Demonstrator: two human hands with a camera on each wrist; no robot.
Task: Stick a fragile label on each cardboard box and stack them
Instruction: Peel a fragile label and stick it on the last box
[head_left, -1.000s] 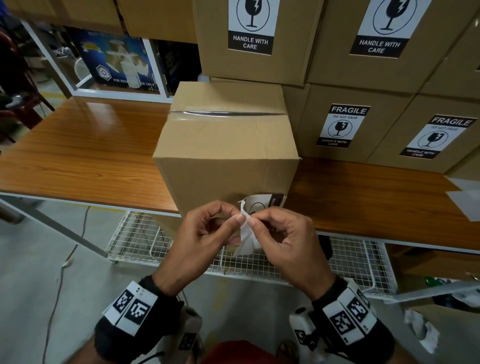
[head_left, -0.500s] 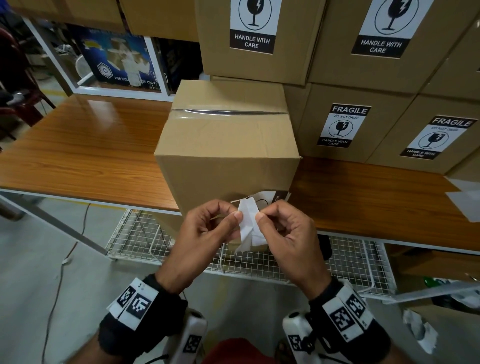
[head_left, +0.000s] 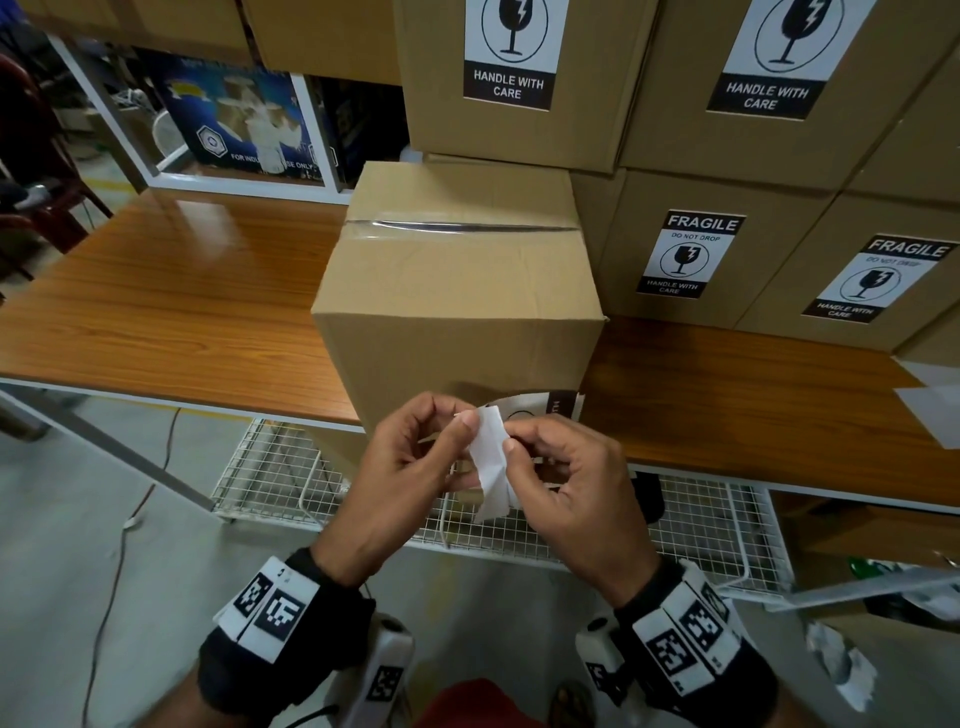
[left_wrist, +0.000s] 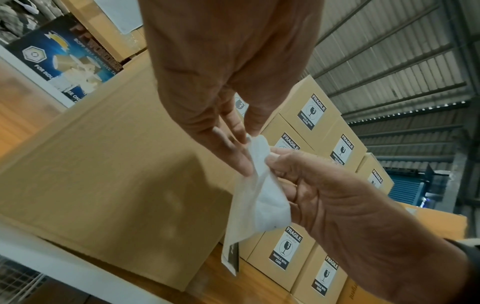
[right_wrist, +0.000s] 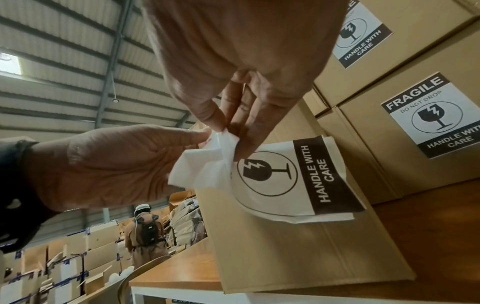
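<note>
Both hands work in front of the unlabelled cardboard box (head_left: 457, 291), which sits at the near edge of the tabletop (head_left: 171, 312). Left hand (head_left: 400, 478) pinches the fragile label (right_wrist: 298, 181) at one corner with thumb and fingertips; right hand (head_left: 566, 488) pinches the white backing paper (head_left: 491, 462) just beside it, fingers curled. The backing looks partly peeled and crumpled, while the printed sheet hangs close to the box's front face.

Label: thin, very light, floppy, sticky once bared, so it probably curls and grabs itself. Best held by edges or corners only, kept taut. Backing is slick scrap paper.

Box: stiff, taped shut, weight unknown; take it by opposite sides to lift. Labelled boxes (head_left: 691, 254) are stacked behind and to the right.
</note>
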